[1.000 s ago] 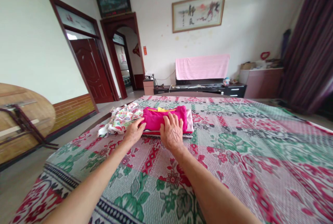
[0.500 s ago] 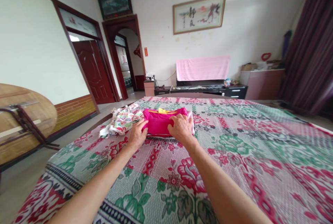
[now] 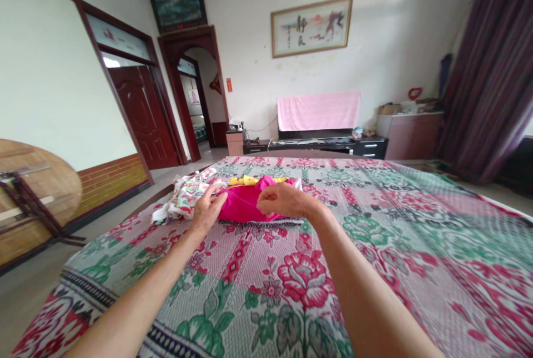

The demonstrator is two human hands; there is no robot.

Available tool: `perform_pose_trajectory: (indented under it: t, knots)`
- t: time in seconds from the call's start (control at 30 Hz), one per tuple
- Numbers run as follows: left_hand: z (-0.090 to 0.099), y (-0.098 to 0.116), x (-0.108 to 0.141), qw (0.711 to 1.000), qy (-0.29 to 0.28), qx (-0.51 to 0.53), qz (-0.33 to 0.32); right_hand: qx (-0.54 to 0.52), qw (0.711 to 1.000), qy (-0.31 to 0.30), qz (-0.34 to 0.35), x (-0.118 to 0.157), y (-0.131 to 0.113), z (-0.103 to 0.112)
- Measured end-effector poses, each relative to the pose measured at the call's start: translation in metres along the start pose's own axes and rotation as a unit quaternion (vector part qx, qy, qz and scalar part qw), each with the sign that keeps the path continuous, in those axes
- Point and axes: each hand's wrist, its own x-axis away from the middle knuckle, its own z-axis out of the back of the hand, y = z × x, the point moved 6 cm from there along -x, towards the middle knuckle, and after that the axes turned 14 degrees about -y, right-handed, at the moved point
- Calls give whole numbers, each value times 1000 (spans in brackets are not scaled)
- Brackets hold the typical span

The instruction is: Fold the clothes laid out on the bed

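A bright pink garment lies on a small pile of folded cloth, with yellow fabric showing along its far edge. My left hand touches the garment's left end, fingers apart. Over its right part is my right hand, fingers curled together against the pink cloth; whether fabric is pinched in them is hidden. Under the garment, a dark patterned edge shows. A white printed garment lies crumpled just left of the pile.
A flowered bedspread covers the surface beneath. Beyond stands a low black cabinet with a pink cloth above it. A folded round table leans at the left wall.
My right hand has curled inward and turned over the pink garment. The garment's right part is now bunched, and more yellow fabric shows behind it. The view has shifted slightly.
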Motion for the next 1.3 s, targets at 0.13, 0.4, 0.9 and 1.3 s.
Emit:
perform_pose_trajectory:
  t: [0.13, 0.4, 0.9, 1.3]
  knots:
    - [-5, -6, -1, 998, -32, 6, 51, 59, 967, 229, -94, 2, 11, 19]
    - [-11, 7, -1, 996, -89, -7, -6, 118, 940, 262, -184, -8, 35, -8]
    - [18, 50, -1, 914, -92, 392, -48, 50, 949, 219, -222, -11, 50, -4]
    - [31, 65, 0, 961, -109, 248, -56, 110, 953, 241, -148, -7, 31, 4]
